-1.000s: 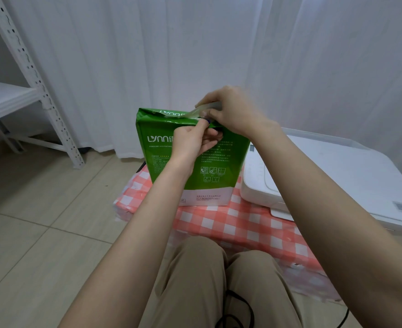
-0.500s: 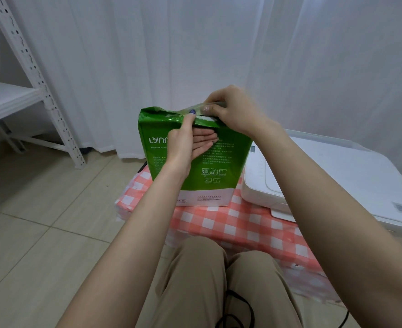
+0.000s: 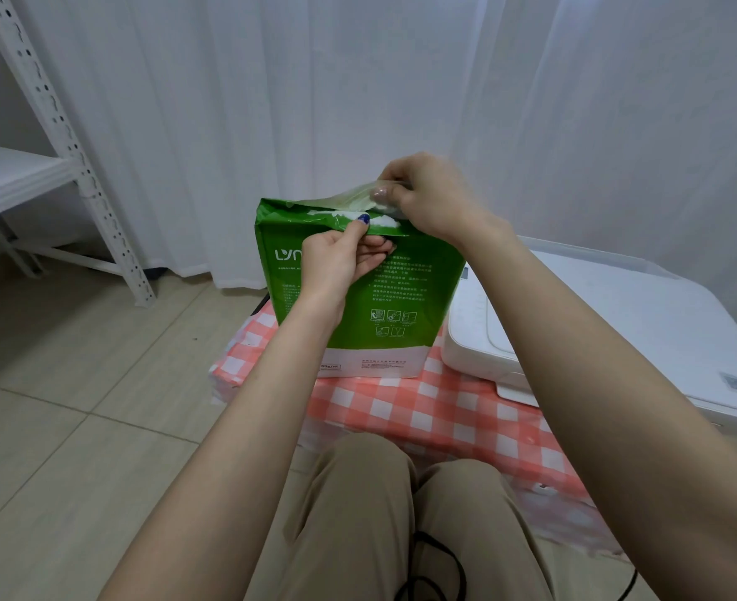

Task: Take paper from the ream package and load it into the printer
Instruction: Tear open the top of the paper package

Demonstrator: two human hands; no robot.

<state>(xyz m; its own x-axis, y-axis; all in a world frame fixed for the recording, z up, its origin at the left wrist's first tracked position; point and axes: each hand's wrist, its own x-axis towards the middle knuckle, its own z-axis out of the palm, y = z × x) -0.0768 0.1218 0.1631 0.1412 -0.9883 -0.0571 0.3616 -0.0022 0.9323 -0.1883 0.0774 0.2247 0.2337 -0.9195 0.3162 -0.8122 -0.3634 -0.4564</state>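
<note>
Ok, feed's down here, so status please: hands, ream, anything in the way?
Hands: left hand pinches ream package top edge; right hand pinches wrapper flap. Package upright on checked cloth, top torn open, paper showing. Printer beside it, nothing between.

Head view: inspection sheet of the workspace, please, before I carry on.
Surface: table under a checked cloth, carrying ream and printer.
Job's things: ream upright, top open, white paper showing; printer to its right.
Clutter: nothing seen.
Hands: left hand pinches the ream's front top edge; right hand pinches the flap.
Cables: black cable on the lap.
Surroundings: shelf left, curtain behind, tiled floor.
</note>
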